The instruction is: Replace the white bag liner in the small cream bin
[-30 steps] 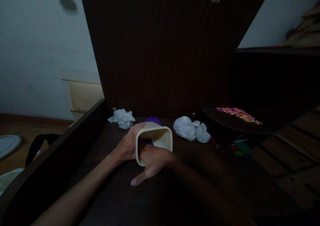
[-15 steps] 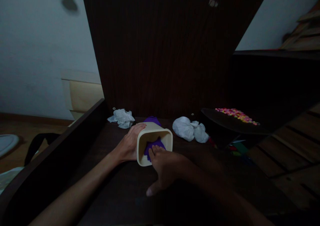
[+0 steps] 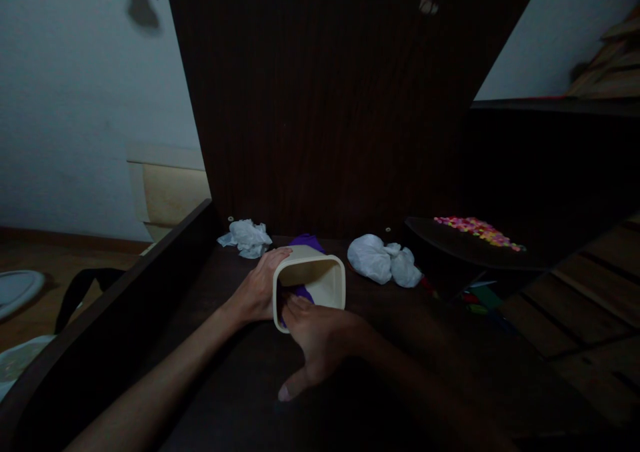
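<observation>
A cream square plastic container (image 3: 324, 285) lies on its side on the dark wooden surface (image 3: 240, 385), its mouth facing me. My left hand (image 3: 257, 289) is wrapped round its left wall and holds it. My right hand (image 3: 313, 342) has its fingers inside the mouth, pressed on a purple cloth (image 3: 299, 294); the thumb sticks out below. Another bit of purple cloth (image 3: 306, 240) shows behind the container.
A crumpled white tissue (image 3: 247, 237) lies at the back left and a white bag bundle (image 3: 381, 259) at the back right. A dark tray with coloured beads (image 3: 477, 230) sits to the right. A tall dark wooden panel (image 3: 325, 105) rises behind. A raised dark edge (image 3: 115, 305) runs along the left.
My right hand has shifted left and down along the container's mouth with the purple cloth. The left hand and the container have stayed put.
</observation>
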`<state>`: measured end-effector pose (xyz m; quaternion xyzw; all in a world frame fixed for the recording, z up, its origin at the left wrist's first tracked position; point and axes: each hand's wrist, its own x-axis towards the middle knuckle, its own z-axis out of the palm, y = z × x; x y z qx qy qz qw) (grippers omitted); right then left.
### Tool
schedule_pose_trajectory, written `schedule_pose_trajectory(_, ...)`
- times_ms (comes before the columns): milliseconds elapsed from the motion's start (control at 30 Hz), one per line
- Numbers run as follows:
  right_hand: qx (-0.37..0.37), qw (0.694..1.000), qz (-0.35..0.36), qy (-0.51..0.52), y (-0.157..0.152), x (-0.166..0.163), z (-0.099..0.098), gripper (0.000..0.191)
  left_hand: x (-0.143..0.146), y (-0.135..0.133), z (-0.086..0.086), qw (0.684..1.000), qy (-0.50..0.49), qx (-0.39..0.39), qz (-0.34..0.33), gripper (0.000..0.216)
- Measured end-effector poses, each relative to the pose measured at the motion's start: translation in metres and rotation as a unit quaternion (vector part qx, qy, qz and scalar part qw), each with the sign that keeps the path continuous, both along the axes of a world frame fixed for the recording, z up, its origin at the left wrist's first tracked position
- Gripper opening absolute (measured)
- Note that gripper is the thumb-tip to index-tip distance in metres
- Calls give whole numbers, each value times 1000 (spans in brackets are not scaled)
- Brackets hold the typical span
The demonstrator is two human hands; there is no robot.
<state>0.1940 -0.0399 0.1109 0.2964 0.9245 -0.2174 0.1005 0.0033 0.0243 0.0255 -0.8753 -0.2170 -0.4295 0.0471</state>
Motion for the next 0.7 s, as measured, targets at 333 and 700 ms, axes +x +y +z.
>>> schedule_pose_trajectory(333, -10, 996, -70, -59, -33, 44, 16, 127, 1, -1, 5, 1000, -5, -6, -4, 101)
schedule_pose_trajectory(700, 15, 983, -83, -166, 43, -24, -11, 131, 4, -7, 4, 1000, 10, 4, -3, 105)
